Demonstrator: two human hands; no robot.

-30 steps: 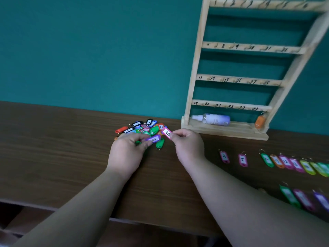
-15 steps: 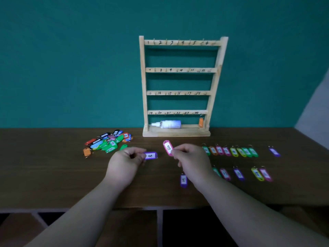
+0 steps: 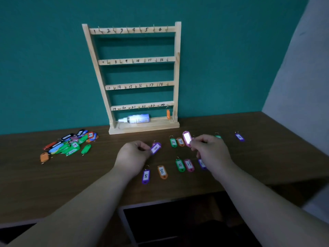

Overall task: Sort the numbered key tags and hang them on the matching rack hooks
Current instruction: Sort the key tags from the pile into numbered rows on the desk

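Note:
My left hand (image 3: 132, 156) pinches a purple tag marked 8 (image 3: 156, 148) just above the table. My right hand (image 3: 211, 152) pinches a pink tag (image 3: 187, 138) held upright; glare hides its number. A heap of unsorted tags (image 3: 71, 144) lies at the left. Sorted tags lie flat between and around my hands: a purple 5 (image 3: 146, 176), an orange 8 (image 3: 162, 171), a green 10 (image 3: 180, 165), a pink 11 (image 3: 189, 164). The wooden rack (image 3: 137, 75) stands against the wall, with numbered hooks 1 to 24. One orange tag (image 3: 168, 114) hangs at hook 24.
A white bottle (image 3: 135, 119) lies on the rack's base. A second row of tags, with a green 10 (image 3: 173, 142) and an orange 11 (image 3: 180, 141), lies nearer the rack. A lone purple tag (image 3: 239, 137) sits far right. The table's front edge (image 3: 160, 200) drops to a dark opening.
Both hands carried their tags from the heap rightward to the sorted rows. The pink tag now stands upright over the far row. The camera swung right.

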